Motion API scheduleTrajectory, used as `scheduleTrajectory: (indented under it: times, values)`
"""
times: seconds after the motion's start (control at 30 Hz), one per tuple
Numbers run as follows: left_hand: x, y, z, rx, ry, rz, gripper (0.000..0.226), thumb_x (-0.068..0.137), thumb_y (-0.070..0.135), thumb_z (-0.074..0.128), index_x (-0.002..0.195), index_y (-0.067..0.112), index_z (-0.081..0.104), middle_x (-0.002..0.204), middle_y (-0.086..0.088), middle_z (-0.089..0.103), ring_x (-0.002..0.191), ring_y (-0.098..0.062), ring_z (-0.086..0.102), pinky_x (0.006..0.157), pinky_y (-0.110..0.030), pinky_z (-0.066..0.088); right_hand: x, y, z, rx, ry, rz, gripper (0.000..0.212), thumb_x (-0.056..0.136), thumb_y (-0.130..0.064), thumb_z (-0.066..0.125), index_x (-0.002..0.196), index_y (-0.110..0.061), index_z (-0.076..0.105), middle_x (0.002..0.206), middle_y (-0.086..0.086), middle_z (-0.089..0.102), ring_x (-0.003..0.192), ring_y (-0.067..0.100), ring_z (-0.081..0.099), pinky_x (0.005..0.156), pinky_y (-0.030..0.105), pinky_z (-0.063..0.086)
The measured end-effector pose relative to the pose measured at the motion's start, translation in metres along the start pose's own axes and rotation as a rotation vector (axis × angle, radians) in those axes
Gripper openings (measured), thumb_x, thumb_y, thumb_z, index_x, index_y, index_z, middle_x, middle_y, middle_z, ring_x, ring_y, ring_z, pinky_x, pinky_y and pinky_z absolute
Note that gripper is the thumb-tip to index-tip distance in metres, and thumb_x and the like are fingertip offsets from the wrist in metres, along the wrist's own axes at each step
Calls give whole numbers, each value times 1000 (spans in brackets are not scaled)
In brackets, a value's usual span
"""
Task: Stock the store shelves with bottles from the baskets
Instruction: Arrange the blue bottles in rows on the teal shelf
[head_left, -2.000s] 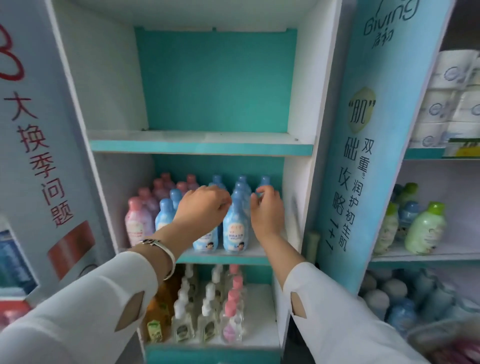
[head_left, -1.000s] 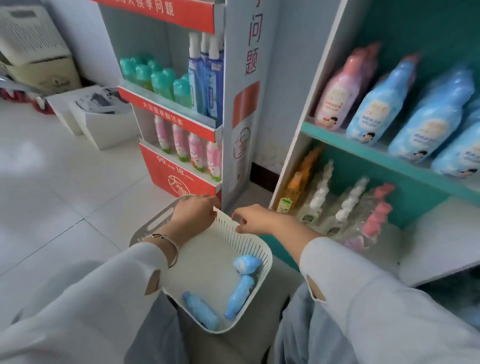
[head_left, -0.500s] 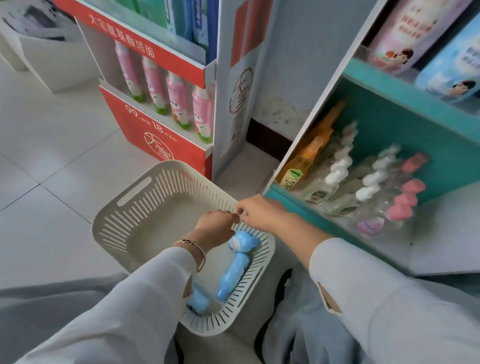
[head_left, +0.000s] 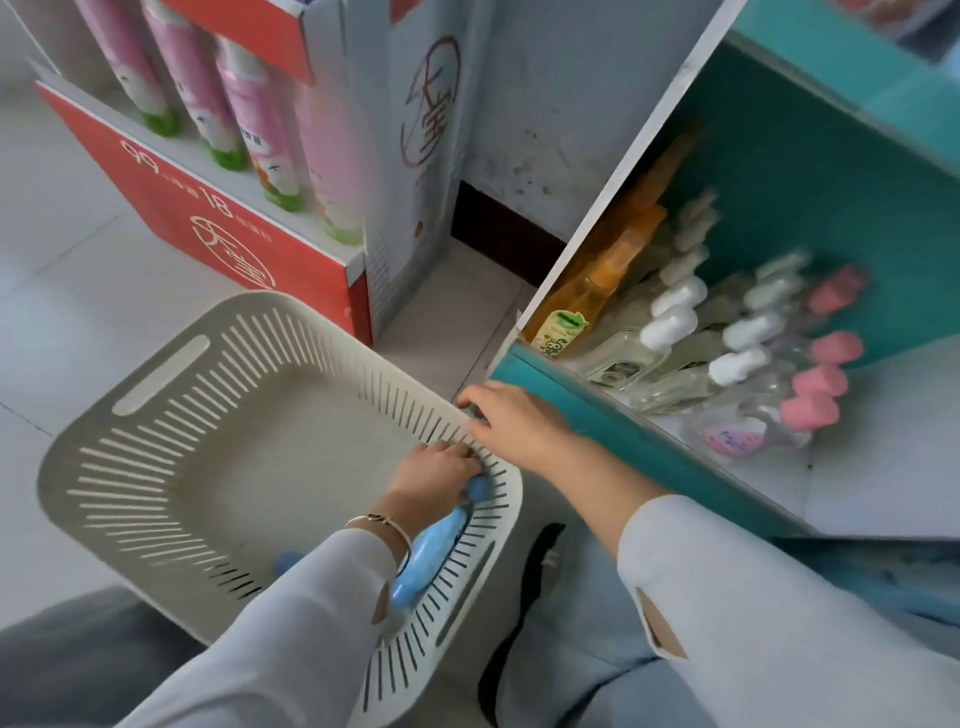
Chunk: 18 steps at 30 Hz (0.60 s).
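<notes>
A cream slotted basket sits on the floor in front of me. A light blue bottle lies along its right inner wall, and my left hand is down in the basket with its fingers curled over that bottle's cap end. A second blue bottle peeks out from under my left sleeve. My right hand rests on the basket's right rim, fingers curled at the edge, beside the teal shelf front.
The teal shelf's bottom level holds an orange bottle, clear bottles with white caps and pink-capped ones; its right part is bare white board. A red display stand with pink bottles stands behind the basket. White floor tiles lie to the left.
My view dropped from the upper shelf to the basket on the floor. My left hand has reached deeper into the basket and closed over the blue bottle's cap end. The right hand stays at the rim.
</notes>
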<state>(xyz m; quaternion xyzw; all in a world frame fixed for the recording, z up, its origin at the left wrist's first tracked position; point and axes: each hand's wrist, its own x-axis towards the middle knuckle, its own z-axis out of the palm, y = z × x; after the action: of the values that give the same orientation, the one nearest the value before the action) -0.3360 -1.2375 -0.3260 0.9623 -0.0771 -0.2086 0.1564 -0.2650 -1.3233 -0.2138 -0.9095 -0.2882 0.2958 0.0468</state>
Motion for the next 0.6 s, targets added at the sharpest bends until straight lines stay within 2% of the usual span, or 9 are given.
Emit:
scheduleTrajectory:
  times: [0.13, 0.33, 0.47, 0.6]
  values:
    - [-11, -2, -5, -11, 48, 1, 35, 89, 24, 52, 124, 23, 51, 126, 5, 55, 119, -20, 50, 95, -29, 36, 0, 0, -1, 12, -9, 0, 32, 97, -28, 46, 129, -21, 47, 129, 1, 52, 108, 21, 55, 81, 33, 48]
    - [-42, -13, -56, -167, 76, -123, 25, 90, 27, 53, 113, 17, 52, 118, -2, 61, 107, -23, 59, 88, -35, 50, -20, -12, -17, -5, 6, -7, 40, 97, -28, 48, 137, -21, 41, 137, 2, 44, 116, 24, 51, 92, 40, 47]
    - [-64, -5, -97, -190, 172, -116, 23, 89, 25, 54, 108, 12, 52, 111, -5, 60, 100, -25, 58, 80, -31, 45, -44, -23, -31, -41, 43, -10, 45, 97, -26, 48, 140, -22, 36, 138, 3, 42, 116, 25, 49, 83, 35, 41]
    - [-92, 5, -139, -273, 311, -127, 23, 87, 26, 59, 103, 11, 54, 102, -6, 61, 93, -25, 58, 75, -30, 42, -72, -35, -42, -33, 0, -18, 51, 92, -24, 56, 139, -20, 37, 137, 4, 44, 120, 27, 48, 89, 37, 41]
